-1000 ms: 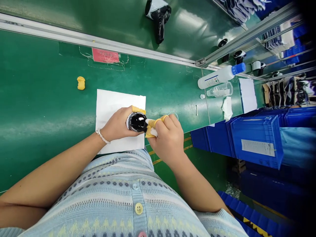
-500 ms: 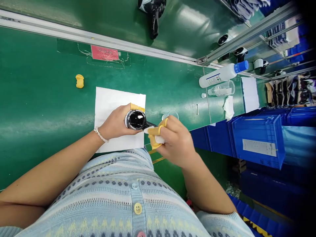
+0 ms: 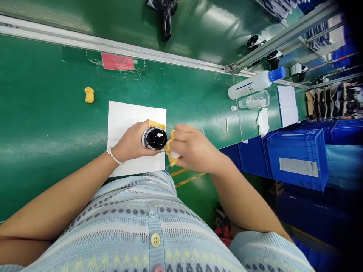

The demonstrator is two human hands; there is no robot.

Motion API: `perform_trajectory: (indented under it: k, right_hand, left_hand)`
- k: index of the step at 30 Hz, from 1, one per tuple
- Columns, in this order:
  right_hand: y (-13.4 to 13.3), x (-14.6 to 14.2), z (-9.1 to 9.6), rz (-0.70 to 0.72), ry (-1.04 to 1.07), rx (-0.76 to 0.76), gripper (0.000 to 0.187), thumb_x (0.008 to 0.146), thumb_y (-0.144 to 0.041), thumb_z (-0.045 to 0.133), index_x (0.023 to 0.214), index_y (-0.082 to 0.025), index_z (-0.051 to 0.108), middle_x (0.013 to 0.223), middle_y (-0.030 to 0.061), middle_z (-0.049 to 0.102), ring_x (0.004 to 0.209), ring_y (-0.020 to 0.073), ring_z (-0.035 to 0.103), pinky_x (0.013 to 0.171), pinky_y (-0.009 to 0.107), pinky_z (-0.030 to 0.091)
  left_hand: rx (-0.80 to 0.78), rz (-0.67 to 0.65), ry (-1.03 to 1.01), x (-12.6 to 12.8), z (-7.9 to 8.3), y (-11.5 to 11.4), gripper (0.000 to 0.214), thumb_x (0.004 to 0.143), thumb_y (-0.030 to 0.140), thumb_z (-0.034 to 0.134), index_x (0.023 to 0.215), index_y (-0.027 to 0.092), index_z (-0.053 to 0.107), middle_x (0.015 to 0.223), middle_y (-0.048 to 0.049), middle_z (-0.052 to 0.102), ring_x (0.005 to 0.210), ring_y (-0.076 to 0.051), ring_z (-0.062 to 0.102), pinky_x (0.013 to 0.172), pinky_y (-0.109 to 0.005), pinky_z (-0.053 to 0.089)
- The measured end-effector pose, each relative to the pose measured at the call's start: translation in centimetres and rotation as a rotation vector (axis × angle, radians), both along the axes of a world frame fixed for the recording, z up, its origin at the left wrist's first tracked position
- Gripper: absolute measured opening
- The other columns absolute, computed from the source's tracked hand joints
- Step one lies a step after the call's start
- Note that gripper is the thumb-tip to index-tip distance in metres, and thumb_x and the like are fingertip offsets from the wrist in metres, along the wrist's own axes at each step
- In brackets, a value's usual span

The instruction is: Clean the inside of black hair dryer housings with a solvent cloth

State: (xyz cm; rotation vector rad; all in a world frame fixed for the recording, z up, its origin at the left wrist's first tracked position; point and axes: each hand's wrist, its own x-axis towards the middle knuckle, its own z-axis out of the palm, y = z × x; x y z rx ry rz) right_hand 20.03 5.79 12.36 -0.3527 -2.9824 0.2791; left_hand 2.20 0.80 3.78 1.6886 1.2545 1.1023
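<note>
My left hand (image 3: 132,141), with a yellow finger cot showing on it, is wrapped round the body of a hair dryer (image 3: 155,138). Its glossy black round end, edged in white, faces up toward me. The dryer is held over a white sheet (image 3: 127,112) on the bench. Yellow finger cots also cover fingertips of my right hand (image 3: 191,149), which is closed on a white wipe (image 3: 176,154) close against the dryer's right side. The dryer's handle is hidden behind my right hand's fingers.
A loose yellow finger cot (image 3: 89,95) lies at left on the green bench. To the right are a white bottle with a blue cap (image 3: 252,84), a clear plastic cup (image 3: 263,99) and a crumpled tissue (image 3: 262,121). Blue crates (image 3: 296,158) stand beyond the bench edge.
My right hand has moved up and left with the wipe, closer to the dryer's body, now covering the handle. My left hand keeps its hold, with the dryer tilted slightly differently.
</note>
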Motion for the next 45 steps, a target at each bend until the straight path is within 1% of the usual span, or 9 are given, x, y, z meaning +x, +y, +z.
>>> perform_trajectory:
  k: [2,7,12,16,19,26,31,37,45]
  right_hand:
    - [0.2,0.1,-0.1,0.024,0.003,0.007,0.019,0.082,-0.012,0.049,0.064,-0.018,0.047,0.063,-0.0001,0.035,0.064,0.0156,0.028,0.059,0.029,0.026]
    - [0.3,0.1,0.7,-0.044,0.121,-0.017,0.026,0.086,-0.017,0.048,0.061,-0.020,0.042,0.064,0.0000,0.035,0.062,0.0149,0.027,0.057,0.028,0.027]
    - [0.4,-0.7,0.6,0.011,0.128,-0.009,0.023,0.083,-0.014,0.050,0.062,-0.020,0.041,0.063,-0.0007,0.032,0.062,0.0149,0.026,0.056,0.028,0.027]
    - [0.6,-1.0,0.3,0.037,0.080,-0.025,0.022,0.084,-0.015,0.048,0.064,-0.020,0.041,0.065,-0.0007,0.032,0.063,0.0151,0.026,0.058,0.028,0.027]
    - [0.8,-1.1,0.6,0.059,0.005,-0.011,0.022,0.085,-0.017,0.048,0.064,-0.020,0.043,0.065,-0.0002,0.033,0.064,0.0154,0.026,0.058,0.028,0.027]
    - [1.0,-1.5,1.2,0.103,-0.069,-0.014,0.021,0.086,-0.020,0.047,0.065,-0.020,0.045,0.065,0.0005,0.034,0.065,0.0161,0.027,0.060,0.029,0.027]
    - [0.6,-1.5,0.2,0.036,0.070,-0.050,0.019,0.084,-0.017,0.049,0.065,-0.020,0.045,0.064,-0.0004,0.034,0.063,0.0153,0.027,0.059,0.028,0.028]
    - [-0.7,-1.1,-1.4,-0.118,0.350,-0.271,0.012,0.086,-0.021,0.054,0.075,-0.019,0.056,0.064,-0.0017,0.038,0.063,0.0140,0.035,0.058,0.027,0.032]
    - [-1.2,-1.9,-3.1,-0.215,0.345,-0.135,0.017,0.086,-0.024,0.050,0.073,-0.019,0.059,0.064,-0.0002,0.040,0.064,0.0148,0.035,0.060,0.029,0.029]
  left_hand:
    - [-0.004,0.003,-0.001,-0.1,-0.1,0.0,0.046,0.064,0.036,0.074,0.102,0.019,0.055,0.096,-0.0012,0.067,0.087,-0.019,0.064,0.074,-0.028,0.048]
    - [-0.010,0.008,0.011,-0.1,-0.2,0.0,0.045,0.064,0.037,0.074,0.101,0.019,0.055,0.093,-0.0003,0.067,0.083,-0.018,0.064,0.071,-0.027,0.047]
    - [-0.033,0.010,0.031,-0.1,0.1,0.1,0.046,0.062,0.033,0.073,0.102,0.020,0.055,0.094,-0.0001,0.067,0.084,-0.019,0.064,0.072,-0.027,0.048]
    - [-0.034,0.002,0.034,-0.1,0.2,0.1,0.045,0.060,0.031,0.072,0.100,0.020,0.055,0.092,0.0005,0.067,0.081,-0.018,0.064,0.070,-0.027,0.047]
    - [-0.010,0.003,0.018,-0.2,0.1,0.1,0.044,0.062,0.034,0.073,0.099,0.019,0.055,0.090,0.0006,0.066,0.079,-0.018,0.063,0.068,-0.026,0.047]
    - [0.015,0.008,0.004,-0.1,0.0,0.0,0.043,0.061,0.029,0.072,0.099,0.020,0.055,0.089,0.0016,0.066,0.077,-0.016,0.063,0.066,-0.025,0.046]
    - [0.013,0.014,-0.007,-0.3,-0.1,0.0,0.044,0.060,0.028,0.073,0.099,0.019,0.054,0.090,0.0011,0.066,0.078,-0.017,0.063,0.067,-0.026,0.046]
    - [0.003,-0.008,0.002,-0.5,-0.1,0.1,0.043,0.061,0.031,0.072,0.098,0.019,0.055,0.091,-0.0003,0.067,0.083,-0.019,0.064,0.071,-0.028,0.047]
    - [-0.029,-0.003,0.019,-0.4,-0.1,0.1,0.044,0.059,0.029,0.072,0.099,0.021,0.055,0.091,0.0008,0.066,0.080,-0.018,0.063,0.069,-0.026,0.048]
